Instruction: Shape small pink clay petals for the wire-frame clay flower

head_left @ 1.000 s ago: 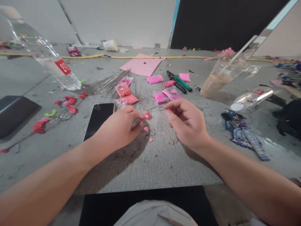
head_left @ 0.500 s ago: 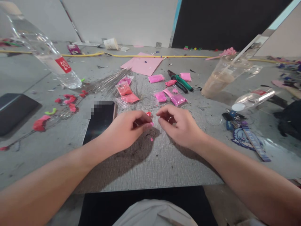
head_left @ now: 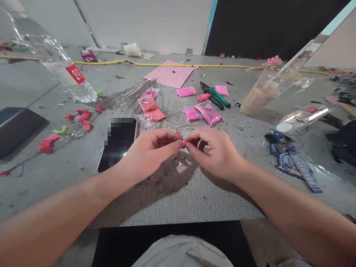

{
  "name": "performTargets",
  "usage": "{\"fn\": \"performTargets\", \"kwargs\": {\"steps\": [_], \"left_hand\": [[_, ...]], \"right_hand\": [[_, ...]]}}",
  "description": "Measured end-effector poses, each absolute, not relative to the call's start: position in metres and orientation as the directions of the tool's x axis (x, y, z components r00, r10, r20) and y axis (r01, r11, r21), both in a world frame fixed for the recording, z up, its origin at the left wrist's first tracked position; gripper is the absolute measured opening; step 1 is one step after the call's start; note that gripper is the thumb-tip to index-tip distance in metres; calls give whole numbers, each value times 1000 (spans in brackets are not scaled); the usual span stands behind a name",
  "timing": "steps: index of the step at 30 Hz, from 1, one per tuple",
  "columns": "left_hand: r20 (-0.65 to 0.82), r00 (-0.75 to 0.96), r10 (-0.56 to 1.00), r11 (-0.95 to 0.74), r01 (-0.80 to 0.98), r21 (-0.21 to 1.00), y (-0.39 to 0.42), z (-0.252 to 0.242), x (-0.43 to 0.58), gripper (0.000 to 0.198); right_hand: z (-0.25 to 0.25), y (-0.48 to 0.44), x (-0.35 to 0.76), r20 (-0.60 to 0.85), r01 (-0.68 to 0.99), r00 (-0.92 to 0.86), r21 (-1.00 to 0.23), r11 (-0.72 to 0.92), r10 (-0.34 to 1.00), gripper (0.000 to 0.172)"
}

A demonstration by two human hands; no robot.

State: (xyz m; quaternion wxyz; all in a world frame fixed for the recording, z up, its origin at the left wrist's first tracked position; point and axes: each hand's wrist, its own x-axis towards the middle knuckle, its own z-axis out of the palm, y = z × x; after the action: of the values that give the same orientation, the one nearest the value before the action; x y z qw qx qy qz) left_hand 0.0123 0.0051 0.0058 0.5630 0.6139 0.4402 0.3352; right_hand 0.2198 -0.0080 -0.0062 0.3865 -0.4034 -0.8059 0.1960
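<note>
Far left there's a tall clear plastic bottle with a red label, then a lump of red-and-pink clay-looking stuff, then a flat black phone lying right by the left wrist. The left hand has thumb and forefinger pinched together on a tiny bright-pink soft-looking scrap, which sits up between both hands, just in front of a small red bit. A little pink crumb lies below. The right hand has its thumb and forefinger closed on the scrap's other side, other fingers curled. Behind it are green-handled pliers, and further right a clear plastic cup of tan drink.

My read: the step in hand is shaping or parting that scrap by fingertip. Next move calls for light, even pressure, since the piece is so small it'd squash or slip easily.
</note>
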Motion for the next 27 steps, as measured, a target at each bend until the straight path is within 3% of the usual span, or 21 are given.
{"fn": "performTargets", "kwargs": {"steps": [5,9,15,17,21,24,27], "left_hand": [[-78,419,904,7,167,986,6,4,12,22],[-108,443,890,40,161,986,6,4,14,17],[-49,408,912,-56,240,969,6,6,13,21],[33,416,909,-196,356,914,7,5,11,19],[172,552,816,-516,562,646,11,0,8,14],[196,614,765,-609,589,531,14,-8,5,15],[194,641,743,-638,589,496,17,-12,4,19]], "right_hand": [[-5,-10,219,481,465,-403,-625,627,778,9],[-4,-12,219,411,460,-387,-690,559,826,8],[-1,-10,224,398,437,-254,-765,472,881,24],[-1,-8,225,403,450,-249,-757,474,881,26],[-3,-4,223,391,488,-274,-731,477,879,13],[-5,-4,221,365,468,-273,-758,455,890,7],[-5,-5,221,314,460,-287,-783,418,905,6]]}}
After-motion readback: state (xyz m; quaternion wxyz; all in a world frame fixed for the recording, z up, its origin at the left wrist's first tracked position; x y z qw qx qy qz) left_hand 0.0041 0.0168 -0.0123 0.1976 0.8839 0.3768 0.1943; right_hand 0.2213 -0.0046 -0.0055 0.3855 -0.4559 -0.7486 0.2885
